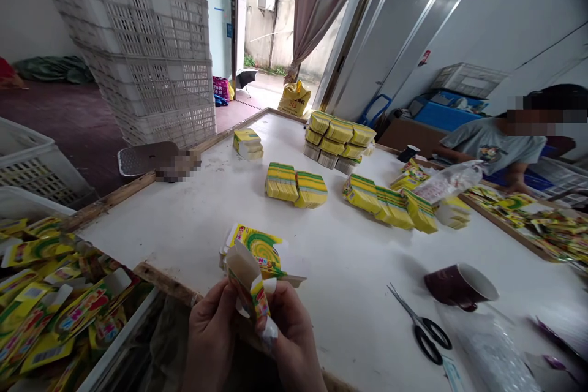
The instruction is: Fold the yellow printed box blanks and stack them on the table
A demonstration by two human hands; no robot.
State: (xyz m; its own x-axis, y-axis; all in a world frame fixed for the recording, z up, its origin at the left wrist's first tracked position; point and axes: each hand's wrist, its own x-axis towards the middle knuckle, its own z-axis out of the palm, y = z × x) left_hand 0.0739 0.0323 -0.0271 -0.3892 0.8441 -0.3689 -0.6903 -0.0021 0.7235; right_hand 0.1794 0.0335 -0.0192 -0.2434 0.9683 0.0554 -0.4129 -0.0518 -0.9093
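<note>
Between my two hands is a small yellow carton [245, 275], with its end flaps standing up and its top gaping. My left hand [214, 318] pinches its left side, thumb against the panel. On the other side my right hand [289, 324] grips the carton low down, where a bit of pale, shiny material shows by the thumb; I cannot tell what it is. Just beyond the hands a small pile of flat yellow cartons [261, 245] lies on the white table [184, 245]. A crate [114, 331] at my left is heaped with yellow cartons [78, 312].
Bundled carton stacks [296, 187] stand mid-table, with more [340, 135] behind. Scissors [422, 324], a tipped maroon mug [459, 286] and clear plastic wrap [493, 343] lie at right. A co-worker [496, 147] sits beside a tray of packets [528, 214]. White crates [151, 43] tower at left.
</note>
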